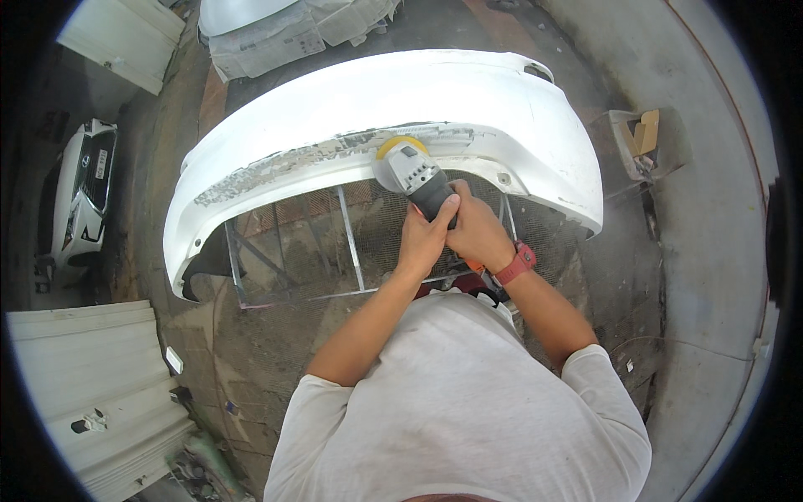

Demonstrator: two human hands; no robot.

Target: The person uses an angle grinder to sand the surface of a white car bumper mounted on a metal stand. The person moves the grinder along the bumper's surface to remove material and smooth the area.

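Note:
Both my hands are closed around the dark body of an angle grinder [411, 173], with its silver head and yellow disc [402, 147] pointing away from me. My left hand [423, 238] grips it from the left side. Close against it, my right hand [478, 223] wraps the handle from the right, and a red watch sits on that wrist. The disc lies at the lower edge of a white car bumper [401, 96]. Around it runs a long scraped strip with grey patches [284, 165]. Whether the disc is spinning I cannot tell.
A metal frame [350, 243] with mesh stands below the bumper. Beyond it is a paper-covered car part [276, 46]. A white car [88, 188] is parked at far left, above a corrugated panel [92, 368]. On the right are a bin with cardboard [642, 138] and a grey wall [711, 251].

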